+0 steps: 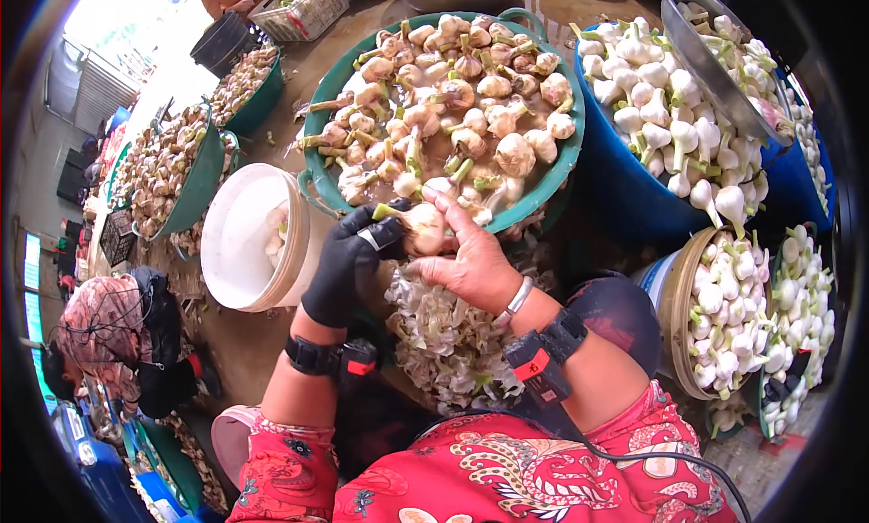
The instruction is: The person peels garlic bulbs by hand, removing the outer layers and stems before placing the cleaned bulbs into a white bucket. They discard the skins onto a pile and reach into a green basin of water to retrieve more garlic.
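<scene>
My left hand point(351, 262), in a black glove, is closed round the stem side of a garlic bulb point(425, 229) with a short green stem. From the other side my bare right hand point(472, 262) presses its fingers and thumb on the same bulb. Both hands are at the near rim of a green tub point(568, 174), full of unpeeled garlic bulbs in cloudy water. Below the hands lies a heap of pale garlic skins point(453, 351). Whether the left fingers also hold a small tool is hidden.
On the left stands a white bucket point(244, 238) with a few bulbs inside. To the right are a blue barrel point(615, 183) and a bucket point(677, 315), both filled with cleaned white garlic. A metal basin point(715, 70) leans over the barrel. Another person point(118, 328) bends at the far left.
</scene>
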### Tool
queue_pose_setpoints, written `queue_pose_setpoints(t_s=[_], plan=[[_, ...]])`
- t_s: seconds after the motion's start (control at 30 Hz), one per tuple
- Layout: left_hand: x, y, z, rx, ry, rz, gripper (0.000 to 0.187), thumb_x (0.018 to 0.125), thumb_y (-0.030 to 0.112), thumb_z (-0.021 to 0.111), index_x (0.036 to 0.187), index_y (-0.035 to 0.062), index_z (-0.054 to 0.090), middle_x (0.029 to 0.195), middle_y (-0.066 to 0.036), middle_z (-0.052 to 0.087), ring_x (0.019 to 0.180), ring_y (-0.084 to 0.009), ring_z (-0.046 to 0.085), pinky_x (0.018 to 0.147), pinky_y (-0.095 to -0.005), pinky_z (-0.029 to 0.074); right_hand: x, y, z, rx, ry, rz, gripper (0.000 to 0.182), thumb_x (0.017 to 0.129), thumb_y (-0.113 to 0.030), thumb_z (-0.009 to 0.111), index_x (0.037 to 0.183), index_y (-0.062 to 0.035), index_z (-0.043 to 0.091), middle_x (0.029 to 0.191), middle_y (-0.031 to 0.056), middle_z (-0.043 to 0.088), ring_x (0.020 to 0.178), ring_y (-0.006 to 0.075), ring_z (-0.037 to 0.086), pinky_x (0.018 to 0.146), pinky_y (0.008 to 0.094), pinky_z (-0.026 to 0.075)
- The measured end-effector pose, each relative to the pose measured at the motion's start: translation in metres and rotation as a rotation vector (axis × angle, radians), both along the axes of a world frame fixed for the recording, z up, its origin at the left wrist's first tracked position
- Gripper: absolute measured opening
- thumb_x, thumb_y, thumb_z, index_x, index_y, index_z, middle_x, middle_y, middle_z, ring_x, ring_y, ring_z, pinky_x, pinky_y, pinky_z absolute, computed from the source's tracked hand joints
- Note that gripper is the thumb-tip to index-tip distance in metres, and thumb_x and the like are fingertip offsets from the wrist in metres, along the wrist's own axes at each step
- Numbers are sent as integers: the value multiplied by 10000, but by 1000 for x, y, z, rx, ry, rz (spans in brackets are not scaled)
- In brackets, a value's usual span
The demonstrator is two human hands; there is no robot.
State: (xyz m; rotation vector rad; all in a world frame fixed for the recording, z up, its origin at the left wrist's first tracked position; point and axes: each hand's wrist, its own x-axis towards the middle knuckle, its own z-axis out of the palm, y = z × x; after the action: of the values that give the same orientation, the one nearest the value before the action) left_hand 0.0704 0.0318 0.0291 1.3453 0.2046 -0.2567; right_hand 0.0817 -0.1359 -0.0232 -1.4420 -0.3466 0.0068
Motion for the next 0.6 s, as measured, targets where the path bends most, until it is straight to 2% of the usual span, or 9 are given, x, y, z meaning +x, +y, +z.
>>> queue_pose_setpoints(t_s=[0.07,0.17,0.23,0.3,0.43,0.5,0.53,0.57,0.6], plan=[[-7,-8,-3,-91,-13,22,307,903,148,584,1174,5,594,924,2,616,796,-75,557,707,-213,443,2,-3,4,155,259,197,694,721,72,709,1340,-61,423,1188,80,572,1067,144,569,903,291,490],[-10,-15,-5,-87,-37,120,315,889,148,600,1161,-12,597,915,-21,634,769,-93,582,695,-234,467,-3,-4,12,127,225,159,660,719,78,699,1316,-42,443,1140,59,590,1020,130,581,876,285,499],[-13,-10,-2,-59,-30,90,309,883,145,605,1149,-13,602,913,-24,636,771,-96,585,697,-236,469,-4,-6,15,110,230,156,649,724,70,697,1312,-45,447,1117,57,598,995,126,588,863,285,504],[-13,-6,-2,-29,-26,61,304,877,141,611,1138,-15,607,911,-28,637,773,-98,587,700,-237,471,-2,-11,17,234,434,253,593,759,40,672,1303,-50,456,1064,52,610,928,122,605,826,283,515],[-14,-3,-5,-35,-16,47,256,849,84,604,1079,-27,622,893,-34,643,778,-112,594,698,-234,467,0,-11,14,310,457,244,540,793,13,641,1297,-61,461,1029,56,606,849,130,615,736,268,527],[-14,-1,-9,-21,-28,49,234,839,53,597,1054,-33,628,884,-38,645,780,-119,596,696,-236,467,-2,-9,13,457,557,258,396,850,-133,617,1222,-50,508,944,56,615,765,125,610,600,235,496],[-13,1,-17,124,-114,34,211,825,24,589,1025,-22,641,864,-40,648,775,-134,598,700,-252,471,-2,-8,14,458,557,258,396,850,-133,617,1222,-50,508,944,56,615,765,125,610,600,235,496],[-13,0,-20,268,-199,18,198,811,-5,582,995,-11,654,844,-42,651,769,-149,600,703,-267,474,-1,-8,16,508,601,331,301,868,-235,582,1100,-47,549,848,49,605,681,116,582,533,223,437],[-13,-1,-21,267,-199,18,198,811,-5,582,995,-11,654,844,-42,651,769,-149,600,703,-267,474,0,-9,18,558,645,405,311,886,-338,546,979,-44,590,753,42,595,598,107,555,465,210,378]])
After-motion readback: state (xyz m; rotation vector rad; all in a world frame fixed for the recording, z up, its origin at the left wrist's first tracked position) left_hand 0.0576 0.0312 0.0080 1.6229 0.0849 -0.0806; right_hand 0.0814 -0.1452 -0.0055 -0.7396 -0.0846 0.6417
